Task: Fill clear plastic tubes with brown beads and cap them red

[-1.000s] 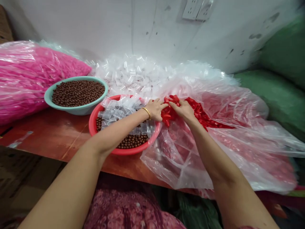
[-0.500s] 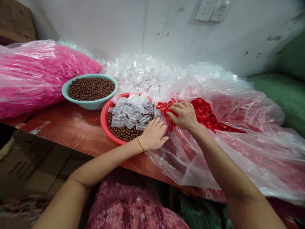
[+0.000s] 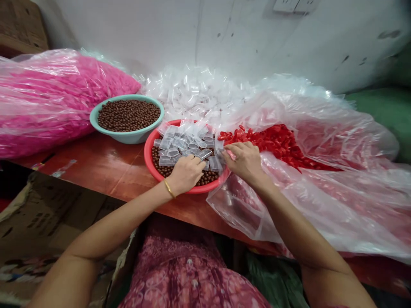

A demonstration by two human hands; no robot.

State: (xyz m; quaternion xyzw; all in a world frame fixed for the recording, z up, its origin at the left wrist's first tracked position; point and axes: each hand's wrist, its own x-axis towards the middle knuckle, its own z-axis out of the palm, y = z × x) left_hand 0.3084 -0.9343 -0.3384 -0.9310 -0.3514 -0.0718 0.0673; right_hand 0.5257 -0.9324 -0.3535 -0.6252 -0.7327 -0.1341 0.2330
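Pink filled a bulging clear plastic bag [image 3: 61, 98] at the frame's left; next stood a round pale-teal plastic bowl [image 3: 128, 136] of brown beads [image 3: 128, 114]. At centre, short clear plastic tubes [image 3: 173, 152] lay at mixed angles in a round red plastic basin [image 3: 148, 157], just beyond the left hand [image 3: 186, 174], its fingers curled. The right hand [image 3: 244, 160], fingers bent, was nearer the glossy red plastic pieces [image 3: 279, 141] beyond it. Whether either pinched anything, I could not tell. Counted: one bowl, one basin, two hands; tubes, pieces uncountable.

basins [image 3: 147, 156] [image 3: 130, 137]: 2 | bracelet [image 3: 169, 188]: 1 | socket plates [image 3: 285, 4] [image 3: 305, 5]: 2
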